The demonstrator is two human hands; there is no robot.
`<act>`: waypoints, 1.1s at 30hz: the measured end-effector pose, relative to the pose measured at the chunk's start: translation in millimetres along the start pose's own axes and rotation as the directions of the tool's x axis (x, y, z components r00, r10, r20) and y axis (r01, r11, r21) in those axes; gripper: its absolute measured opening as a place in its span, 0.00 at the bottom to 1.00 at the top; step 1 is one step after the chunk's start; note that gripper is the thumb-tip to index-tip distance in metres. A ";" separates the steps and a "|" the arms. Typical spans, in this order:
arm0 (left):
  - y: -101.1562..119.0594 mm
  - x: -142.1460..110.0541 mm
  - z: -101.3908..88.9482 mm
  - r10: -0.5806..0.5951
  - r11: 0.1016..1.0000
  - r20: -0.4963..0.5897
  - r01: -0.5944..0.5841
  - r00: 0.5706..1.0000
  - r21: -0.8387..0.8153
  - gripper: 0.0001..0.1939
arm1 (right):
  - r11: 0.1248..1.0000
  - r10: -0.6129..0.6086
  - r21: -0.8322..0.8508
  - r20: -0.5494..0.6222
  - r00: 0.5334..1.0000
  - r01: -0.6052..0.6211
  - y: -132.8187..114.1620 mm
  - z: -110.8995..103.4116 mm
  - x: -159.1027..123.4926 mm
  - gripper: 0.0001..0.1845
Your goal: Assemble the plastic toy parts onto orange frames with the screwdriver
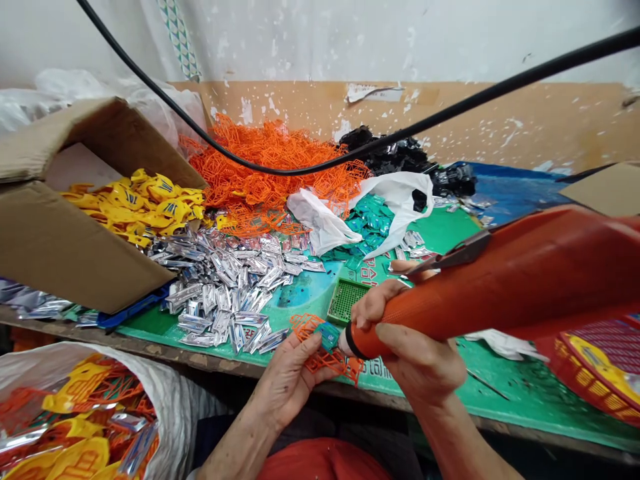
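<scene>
Left hand [290, 377] pinches orange frame [314, 325] with green piece [328, 337]; right hand [420, 357] grips red tool [395, 317], tip at green piece, above green surface [505, 380].

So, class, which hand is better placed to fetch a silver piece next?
Probably the left hand: it is nearer the silver pieces, though it would first need to release the orange lattice. The right hand is farther off, wrapped around the red tool.

red garment [320, 461], dark clothing [387, 445], bare forearms [245, 427]
</scene>
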State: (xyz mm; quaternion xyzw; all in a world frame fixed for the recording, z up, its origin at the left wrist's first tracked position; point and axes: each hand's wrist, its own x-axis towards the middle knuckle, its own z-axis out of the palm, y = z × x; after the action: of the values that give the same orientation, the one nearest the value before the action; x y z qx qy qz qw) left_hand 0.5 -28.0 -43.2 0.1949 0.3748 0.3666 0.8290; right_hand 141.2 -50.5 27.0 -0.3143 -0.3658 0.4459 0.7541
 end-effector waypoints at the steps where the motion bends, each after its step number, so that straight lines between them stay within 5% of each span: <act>1: 0.4 0.2 0.2 -0.005 1.000 0.004 0.005 1.000 0.000 0.22 | 1.000 -0.005 -0.002 -0.006 1.000 0.005 0.4 0.6 0.0 0.24; 16: 0.3 -3.3 -1.0 0.004 0.999 0.051 -0.007 0.999 0.054 0.18 | 1.000 -0.021 0.014 0.032 0.999 0.020 15.6 -6.2 -10.8 0.27; 24: 4.0 -7.8 -6.2 0.025 0.998 0.140 -0.033 0.990 0.060 0.18 | 0.997 -0.083 -0.007 -0.087 0.993 0.083 -7.4 1.0 -4.9 0.28; 29: 7.7 -16.0 -11.4 0.048 0.990 0.115 -0.062 0.992 0.127 0.18 | 0.944 -0.205 -0.302 -0.224 0.953 0.131 -19.0 -21.5 18.7 0.09; 33: 10.6 -21.2 -14.5 0.045 0.971 0.088 -0.064 0.995 0.229 0.16 | 0.784 -0.336 -0.616 -0.318 0.887 0.076 -24.2 -56.5 43.8 0.19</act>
State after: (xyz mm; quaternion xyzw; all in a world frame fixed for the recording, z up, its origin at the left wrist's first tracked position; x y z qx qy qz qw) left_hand -25.0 -36.3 -36.0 0.3153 0.3751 0.3346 0.8049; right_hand 213.6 -29.1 28.0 -0.5751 -0.3514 0.1473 0.7239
